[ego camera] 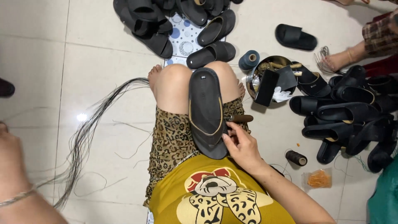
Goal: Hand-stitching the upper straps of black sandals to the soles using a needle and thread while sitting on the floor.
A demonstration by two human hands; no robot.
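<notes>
the right hand (242, 145) rests on the near edge of a black sandal (206, 110) that lies along the person's lap, sole side up, toe toward the knees. the fingers are closed together on the sandal rim, and just above the hand a tool with a brown handle (239, 118) pokes out from the edge; i cannot tell if the hand also grips it. the left hand (8, 161) is far out to the side, raised, and its fingers are out of view, so its state is not clear. a bundle of dark threads (89, 128) runs from it toward the knees. the sandal looks light and rubbery, probably bends easily, so it is best held at the thick rim. right of the hand are a thread spool (296, 158) and a metal bowl (259, 70).
</notes>
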